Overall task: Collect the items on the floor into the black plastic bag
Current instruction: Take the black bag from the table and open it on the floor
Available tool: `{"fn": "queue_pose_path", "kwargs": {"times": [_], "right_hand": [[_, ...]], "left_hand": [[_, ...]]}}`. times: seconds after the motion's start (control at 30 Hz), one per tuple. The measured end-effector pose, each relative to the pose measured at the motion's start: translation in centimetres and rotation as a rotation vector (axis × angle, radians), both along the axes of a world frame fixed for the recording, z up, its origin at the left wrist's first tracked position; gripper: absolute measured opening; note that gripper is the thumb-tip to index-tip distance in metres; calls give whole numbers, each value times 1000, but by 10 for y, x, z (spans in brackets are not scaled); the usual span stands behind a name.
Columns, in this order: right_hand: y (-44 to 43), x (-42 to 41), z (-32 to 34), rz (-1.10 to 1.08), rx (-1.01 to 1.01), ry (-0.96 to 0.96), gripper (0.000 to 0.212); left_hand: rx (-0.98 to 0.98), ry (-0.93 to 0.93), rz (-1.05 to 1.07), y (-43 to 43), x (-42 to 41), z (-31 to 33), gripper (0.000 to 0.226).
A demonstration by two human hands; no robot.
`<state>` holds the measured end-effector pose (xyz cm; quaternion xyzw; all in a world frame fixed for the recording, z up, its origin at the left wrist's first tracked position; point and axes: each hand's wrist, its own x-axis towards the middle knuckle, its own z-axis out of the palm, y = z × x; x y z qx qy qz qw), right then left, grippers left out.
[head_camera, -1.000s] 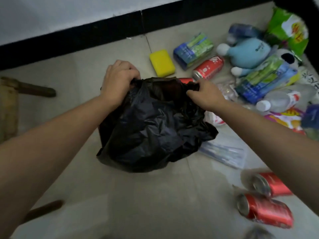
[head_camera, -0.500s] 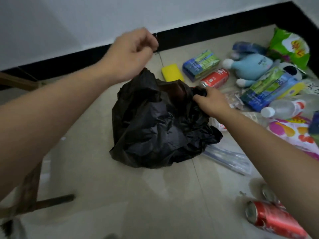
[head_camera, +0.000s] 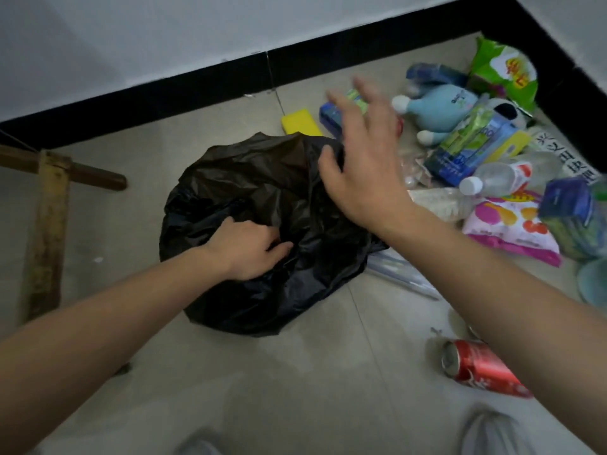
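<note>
The black plastic bag [head_camera: 262, 205] lies crumpled on the floor in the middle. My left hand [head_camera: 249, 249] grips a fold of the bag on its near side, fingers curled into the plastic. My right hand [head_camera: 364, 159] hovers above the bag's far right edge with fingers spread and holding nothing, blurred by motion. Behind it lie a yellow sponge [head_camera: 300, 123] and a blue-green tissue pack [head_camera: 331, 114]. To the right are a blue plush toy [head_camera: 440, 108], a water bottle [head_camera: 496, 178] and a pink snack bag [head_camera: 512, 224]. A red can [head_camera: 483, 367] lies near right.
A green snack bag [head_camera: 505, 72] sits in the far right corner by the black skirting. A clear plastic packet [head_camera: 404, 274] pokes out beside the bag. A wooden frame [head_camera: 49, 205] stands at left. My shoes [head_camera: 492, 431] show at the bottom edge.
My left hand came down from above the bag and now grips its near side. My right hand let go of the bag's rim and rose, fingers spread.
</note>
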<state>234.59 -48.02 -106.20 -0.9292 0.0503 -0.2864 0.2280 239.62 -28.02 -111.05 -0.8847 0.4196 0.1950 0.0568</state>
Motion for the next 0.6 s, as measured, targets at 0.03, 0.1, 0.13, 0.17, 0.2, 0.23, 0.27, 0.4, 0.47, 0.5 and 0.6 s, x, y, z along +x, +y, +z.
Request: {"fn": "queue_pose_path", "kwargs": {"times": [0.03,0.1,0.13,0.17,0.2,0.23,0.27,0.4,0.47,0.5,0.6], "right_hand": [[9,-3,-5,156,-40,-21,47],[18,-14,-26,436,-116,204,38],[18,-22,-38,515,-172,415,44],[14,-28,-50,534,-257,651,56],[8,-34,-61,525,-360,852,71],[1,-39,-70,513,-446,993,81],[-7,-42,-77,501,-492,1062,81],[-25,-45,-90,422,-416,727,36],[-30,-42,-86,297,-358,505,36],[-30,-41,-83,253,-360,426,35],[-33,-45,-82,207,-466,307,31]], "left_hand": [[-17,-3,14,4,-5,-4,47],[-66,5,18,16,-17,-10,61],[-69,14,-10,22,-22,-11,70],[-18,49,-52,26,-25,-7,75],[56,117,-95,31,-24,-4,76],[130,204,-135,37,-21,-2,73],[174,261,-175,42,-17,-1,68],[-218,-135,-309,56,-8,-18,18],[-430,-414,-291,51,-8,-20,8],[-487,-535,-301,47,-9,-18,17],[-491,-730,-420,48,-12,-26,19]]}}
